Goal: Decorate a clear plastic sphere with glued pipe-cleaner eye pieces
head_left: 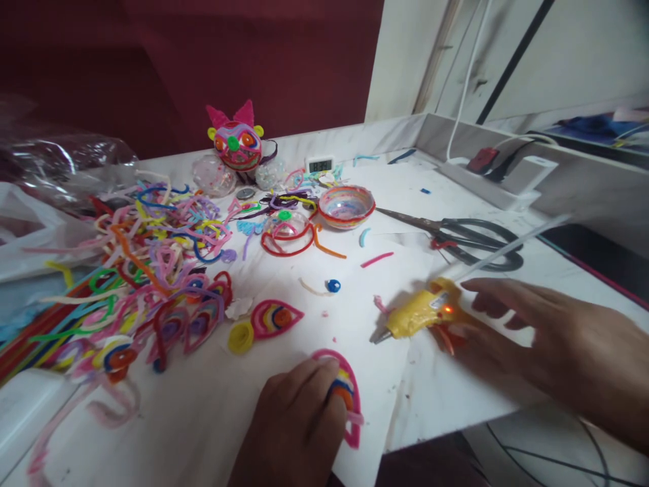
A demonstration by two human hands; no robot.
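Near the front edge of the table, my left hand (299, 419) has its fingers closed on a teardrop-shaped pipe-cleaner piece (355, 399) with pink, yellow, blue and orange bands; the hand covers part of it. My right hand (527, 331), slightly blurred, is at the handle of a yellow hot glue gun (420, 311) whose small light glows orange. Its fingers are spread rather than wrapped round the handle. The gun's nozzle points left, down toward the paper. A similar pipe-cleaner teardrop (276, 318) lies farther left, beside a yellow coil (240, 337).
Loose pipe cleaners (172, 237) are heaped on the left. Behind are a decorated animal head (238, 145), a colourful bowl (347, 206) and a small digital clock (319, 165). Large scissors (456, 233) lie beyond the glue gun. A power strip (487, 182) and phone (603, 257) are at right.
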